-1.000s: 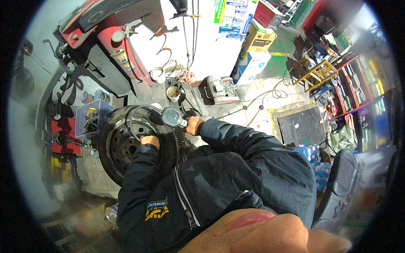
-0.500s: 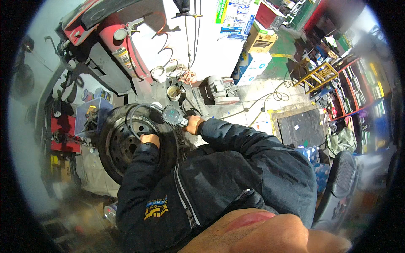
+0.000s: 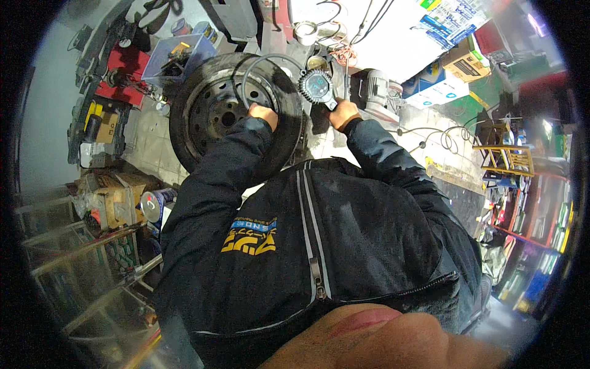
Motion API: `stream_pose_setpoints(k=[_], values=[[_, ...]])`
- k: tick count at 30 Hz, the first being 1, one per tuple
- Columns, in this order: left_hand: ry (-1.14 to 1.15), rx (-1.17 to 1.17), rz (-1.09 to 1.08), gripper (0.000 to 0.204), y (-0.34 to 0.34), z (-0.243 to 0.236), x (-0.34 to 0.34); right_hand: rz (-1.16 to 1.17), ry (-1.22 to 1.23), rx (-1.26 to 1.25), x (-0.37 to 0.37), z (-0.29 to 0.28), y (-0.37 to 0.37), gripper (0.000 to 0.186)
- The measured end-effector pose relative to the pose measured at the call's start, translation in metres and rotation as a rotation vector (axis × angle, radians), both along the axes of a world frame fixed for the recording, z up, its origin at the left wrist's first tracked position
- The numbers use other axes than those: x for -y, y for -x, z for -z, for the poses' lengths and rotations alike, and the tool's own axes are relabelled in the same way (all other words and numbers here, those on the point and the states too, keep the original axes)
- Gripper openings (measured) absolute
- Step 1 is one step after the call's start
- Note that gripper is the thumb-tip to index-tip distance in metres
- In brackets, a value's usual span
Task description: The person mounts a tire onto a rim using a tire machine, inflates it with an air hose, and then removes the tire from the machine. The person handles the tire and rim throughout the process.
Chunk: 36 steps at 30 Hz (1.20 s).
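Note:
A tyre on a dark steel wheel (image 3: 206, 114) is in front of me, left of centre, its face with the round holes toward me. My left hand (image 3: 264, 115) is closed at the near right part of the rim, around the end of a black hose (image 3: 244, 80); the hose tip is hidden by the fingers. The hose arches over the tyre to a round digital tyre pressure gauge (image 3: 316, 85) with a ribbed dark edge and a lit display. My right hand (image 3: 345, 115) grips the gauge's handle, just right of the tyre.
Beyond the gauge stand a small pot (image 3: 317, 63) and a white bucket (image 3: 305, 32). A grey electric motor (image 3: 376, 92) is to the right, with cables on the floor past it. A clear bin (image 3: 163, 64) stands behind the tyre; a yellow stool (image 3: 510, 161) is far right.
My view has turned, so the tyre, hands and gauge appear higher and farther right. Both hands keep their grips on the hose end and the gauge.

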<state>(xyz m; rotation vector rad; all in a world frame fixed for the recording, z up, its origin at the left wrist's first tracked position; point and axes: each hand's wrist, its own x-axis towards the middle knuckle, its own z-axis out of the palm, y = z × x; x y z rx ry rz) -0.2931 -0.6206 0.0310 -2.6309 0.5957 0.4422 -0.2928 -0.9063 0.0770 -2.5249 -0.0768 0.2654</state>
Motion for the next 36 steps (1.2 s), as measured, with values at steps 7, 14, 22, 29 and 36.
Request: stream_pose_setpoints(k=[7,14,22,29,36], values=[[0.056,0.058,0.096,0.02,0.002,-0.003,-0.003,-0.015,0.055,-0.033,-0.004,-0.001,-0.009,0.044],[0.018,0.053,0.109,0.019,0.005,-0.003,-0.001,-0.018,0.003,-0.014,-0.006,-0.005,-0.007,0.043],[-0.092,-0.102,0.018,0.027,0.003,-0.028,0.01,-0.041,0.056,-0.058,-0.006,0.006,-0.011,0.041],[-0.073,-0.156,-0.011,0.025,-0.004,-0.008,0.007,-0.01,0.041,-0.003,-0.007,0.017,-0.008,0.055],[0.074,-0.177,0.004,0.024,-0.009,0.006,0.003,-0.076,0.03,0.033,-0.008,0.012,-0.006,0.042]])
